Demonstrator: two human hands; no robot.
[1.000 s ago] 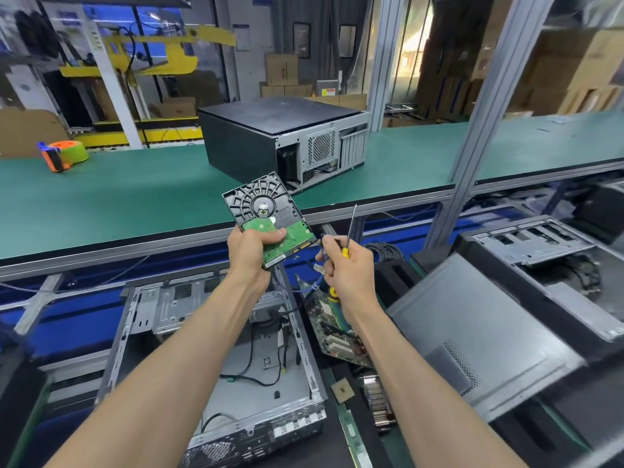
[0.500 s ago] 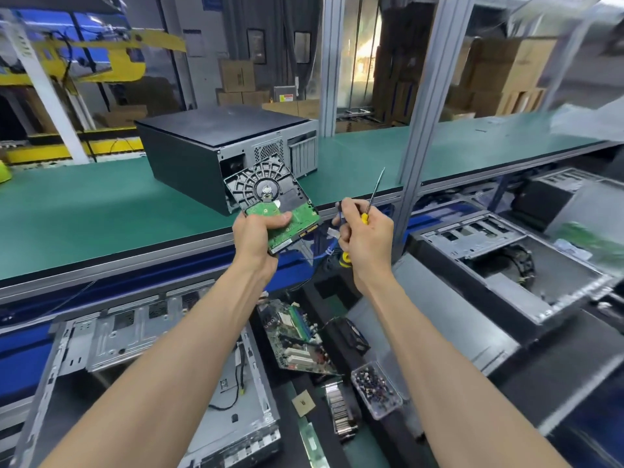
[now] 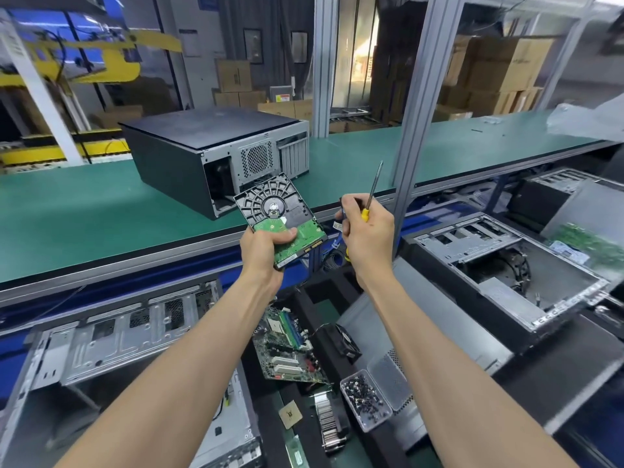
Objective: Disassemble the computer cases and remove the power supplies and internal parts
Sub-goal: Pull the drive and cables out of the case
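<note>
The left hand (image 3: 266, 251) grips a hard drive (image 3: 280, 219) by its near end, circuit board up, thumb across the green board; the drive is held in the air over the gap between the green conveyor bench (image 3: 101, 211) and the lower work area. The grip takes only one end, so the drive could tip or slip out and fall among the parts below, and the thumb pressing on the bare board could well mark or crack a component. The right hand (image 3: 368, 238) is closed round a yellow-handled screwdriver (image 3: 371, 194), shaft pointing up and away, and also seems to pinch a thin blue cable (image 3: 341, 214) that hangs beside the drive's connector edge. If that cable is in fact joined to anything below, pulling the hands apart would snag it; I cannot tell whether it is. The upright tip could catch on something if the hand swings carelessly.

From the left: an opened metal case (image 3: 111, 332) lies low, then a loose motherboard (image 3: 290, 346), a CPU chip (image 3: 290, 414), a heatsink (image 3: 329, 420) and a clear tray of screws (image 3: 366, 398). On the bench stands a closed black computer case (image 3: 189, 153), rear panel towards the camera. To the right lie a grey side panel (image 3: 432, 319) and another stripped case (image 3: 499, 265). Cardboard boxes (image 3: 499, 65) are stacked in the room behind.
</note>
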